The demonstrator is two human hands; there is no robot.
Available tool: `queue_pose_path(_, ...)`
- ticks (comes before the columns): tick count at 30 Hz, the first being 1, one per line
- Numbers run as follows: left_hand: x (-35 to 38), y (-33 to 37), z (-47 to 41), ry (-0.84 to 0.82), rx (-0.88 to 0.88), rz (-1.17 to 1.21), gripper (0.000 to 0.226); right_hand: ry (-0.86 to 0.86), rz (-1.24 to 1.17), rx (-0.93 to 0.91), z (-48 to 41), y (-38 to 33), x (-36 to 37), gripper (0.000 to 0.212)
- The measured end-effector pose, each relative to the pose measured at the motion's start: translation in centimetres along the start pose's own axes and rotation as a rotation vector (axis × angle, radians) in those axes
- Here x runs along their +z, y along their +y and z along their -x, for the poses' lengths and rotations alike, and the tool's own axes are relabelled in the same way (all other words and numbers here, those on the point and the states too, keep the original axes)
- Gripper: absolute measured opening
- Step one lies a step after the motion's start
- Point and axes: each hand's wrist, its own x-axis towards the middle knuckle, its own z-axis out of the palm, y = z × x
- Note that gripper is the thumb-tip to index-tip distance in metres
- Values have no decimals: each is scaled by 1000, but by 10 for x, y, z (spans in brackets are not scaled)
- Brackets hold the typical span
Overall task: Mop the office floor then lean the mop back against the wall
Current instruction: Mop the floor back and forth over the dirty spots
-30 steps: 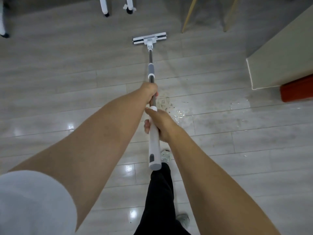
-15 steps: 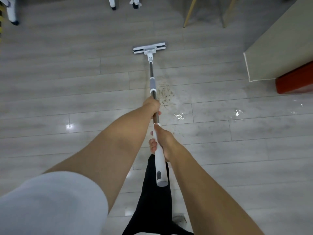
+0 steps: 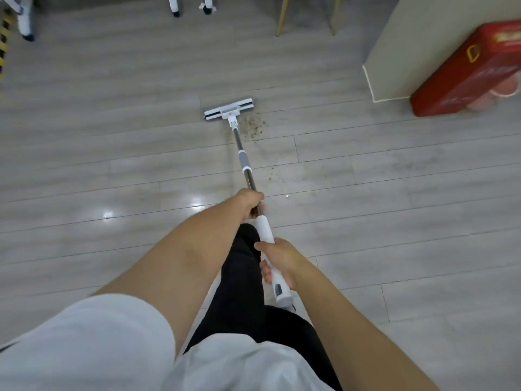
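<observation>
- Mop head lay on the floor.
- Crumbs lay just right of it.
- Box stood far right of it; chair legs beyond.

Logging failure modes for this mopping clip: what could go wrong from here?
1. The mop head sits mostly left of the debris patch; pulling straight back may miss or smear it.
2. Loose crumbs lie nearer the person and could get tracked underfoot.
3. A wide rightward sweep might knock the red box by the wall corner.
</observation>
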Motion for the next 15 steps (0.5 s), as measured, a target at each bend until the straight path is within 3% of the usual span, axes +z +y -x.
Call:
queue_pose_path(8,-8,-10,41,-57,-55,170,11,71,136,-129,15,3,14,23)
queue_pose_path(15,-29,28,2,71,16,104,24,86,127,-134,-15,-38,41,14)
